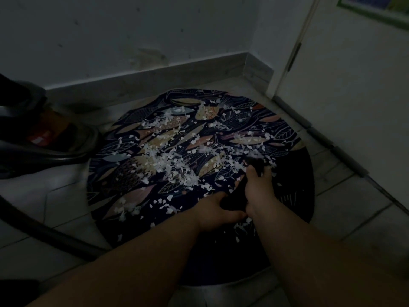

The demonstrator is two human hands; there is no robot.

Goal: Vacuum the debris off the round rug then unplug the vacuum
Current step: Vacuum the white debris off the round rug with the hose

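Two hands clamp one dark nozzle (232,203) over the near right of the single round rug (290,196). The left hand (218,210) grips its near end and the right hand (259,185) grips farther along. Its long axis runs away from the person, with the tip toward the rug's far right, among white debris (172,161) too scattered to count. Left of the rug, one hose (44,231) crosses the tiled floor (354,207). One vacuum (44,140) stands at the rug's left edge. A wall (110,41) and a door (354,85) lie beyond the rug.

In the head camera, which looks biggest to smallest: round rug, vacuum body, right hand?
1. round rug
2. vacuum body, partly out of frame
3. right hand gripping the nozzle, smallest though nearest
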